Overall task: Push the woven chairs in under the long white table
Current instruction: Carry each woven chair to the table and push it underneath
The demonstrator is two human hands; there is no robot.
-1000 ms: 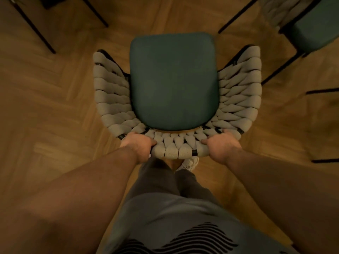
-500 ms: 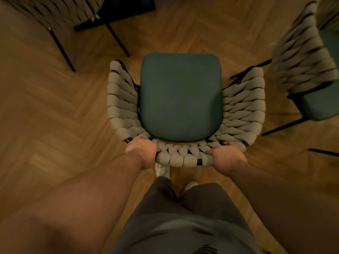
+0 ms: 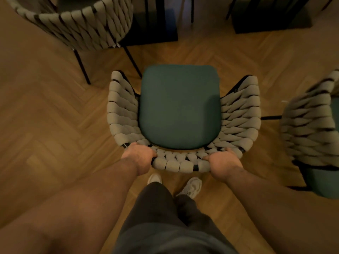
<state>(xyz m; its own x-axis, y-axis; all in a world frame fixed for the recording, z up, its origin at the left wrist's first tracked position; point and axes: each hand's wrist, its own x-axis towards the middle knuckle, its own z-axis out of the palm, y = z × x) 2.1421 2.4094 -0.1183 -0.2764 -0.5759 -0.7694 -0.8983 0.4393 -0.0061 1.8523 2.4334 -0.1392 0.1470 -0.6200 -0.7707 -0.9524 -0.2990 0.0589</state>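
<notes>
A woven chair [image 3: 180, 165] with a grey rope back and a dark green seat cushion stands right in front of me on the wooden floor. My left hand [image 3: 139, 157] grips the left end of its top back rail, fingers curled over the rope. My right hand [image 3: 222, 163] grips the right end of the same rail. The white table top is not in view; only dark legs and bases show at the top edge.
A second woven chair [image 3: 86, 21] stands at the upper left, its thin black legs close to the held chair. A third woven chair [image 3: 310, 129] stands at the right edge. Dark bases [image 3: 271, 22] sit ahead. My feet are just behind the held chair.
The chair has travelled forward with me across the floor. The upper-left chair and the dark bases ahead have come into view, and the right chair is closer alongside. Both grips are unchanged.
</notes>
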